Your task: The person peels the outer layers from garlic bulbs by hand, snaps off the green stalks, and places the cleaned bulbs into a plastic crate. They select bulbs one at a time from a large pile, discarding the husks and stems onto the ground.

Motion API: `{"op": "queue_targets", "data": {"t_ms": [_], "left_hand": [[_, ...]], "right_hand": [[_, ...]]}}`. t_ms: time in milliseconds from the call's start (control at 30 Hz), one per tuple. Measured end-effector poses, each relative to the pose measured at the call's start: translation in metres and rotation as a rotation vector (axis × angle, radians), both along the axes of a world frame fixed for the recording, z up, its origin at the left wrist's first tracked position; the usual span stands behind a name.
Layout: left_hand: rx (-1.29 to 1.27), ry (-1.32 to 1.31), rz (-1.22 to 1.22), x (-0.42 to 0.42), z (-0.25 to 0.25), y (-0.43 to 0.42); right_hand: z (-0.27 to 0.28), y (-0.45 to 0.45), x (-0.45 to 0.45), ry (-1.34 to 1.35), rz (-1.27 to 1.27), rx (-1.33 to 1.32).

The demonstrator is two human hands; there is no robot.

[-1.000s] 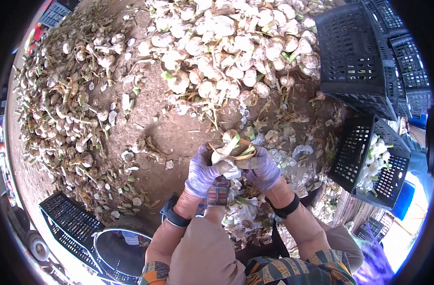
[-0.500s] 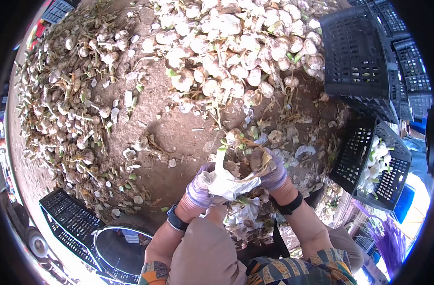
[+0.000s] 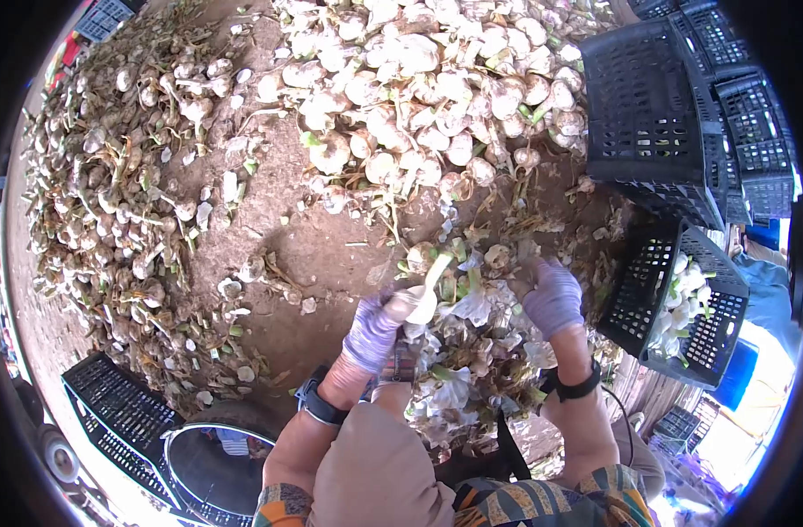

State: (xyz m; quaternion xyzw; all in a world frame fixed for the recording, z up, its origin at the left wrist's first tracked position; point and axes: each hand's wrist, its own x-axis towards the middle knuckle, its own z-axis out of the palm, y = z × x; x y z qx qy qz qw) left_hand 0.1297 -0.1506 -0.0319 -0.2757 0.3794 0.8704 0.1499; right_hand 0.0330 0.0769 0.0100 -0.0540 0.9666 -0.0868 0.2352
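Observation:
My left hand, in a thin purple glove, is closed around a garlic bulb. The bulb is smooth and white, and its pale green stem points up and to the right. To the right, my gloved right hand is apart from the bulb with its fingers loosely spread. Nothing shows in it, though its fingertips are smeared against the ground. Between and below the hands lies a heap of papery garlic skins. Just beyond the bulb are a few loose scraps and a dirty bulb.
A large pile of untrimmed garlic lies ahead, another garlic pile to the left. A black crate at right holds white bulbs. Stacked black crates stand beyond it. At lower left are a black crate and a round rimmed container.
My right hand has come away from the bulb and moved right. The loose outer skin is off the bulb, which now shows clean and white in my left hand, its stem tilted right.

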Motion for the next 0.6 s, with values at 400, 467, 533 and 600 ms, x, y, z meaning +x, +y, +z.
{"op": "queue_targets", "data": {"t_ms": [400, 467, 533, 600], "left_hand": [[0.074, 0.098, 0.072, -0.009, 0.01, -0.01], [0.095, 0.128, 0.052, -0.016, 0.015, 0.001], [0.11, 0.155, 0.026, -0.02, 0.021, 0.004], [0.009, 0.068, -0.02, -0.022, 0.025, 0.003]], "right_hand": [[-0.031, -0.023, 0.028, -0.272, -0.446, -0.96], [-0.047, -0.014, 0.034, -0.227, -0.195, -0.755], [-0.067, -0.01, 0.039, -0.327, -0.335, -0.936], [-0.069, -0.011, 0.04, -0.423, -0.486, -1.113]]}}
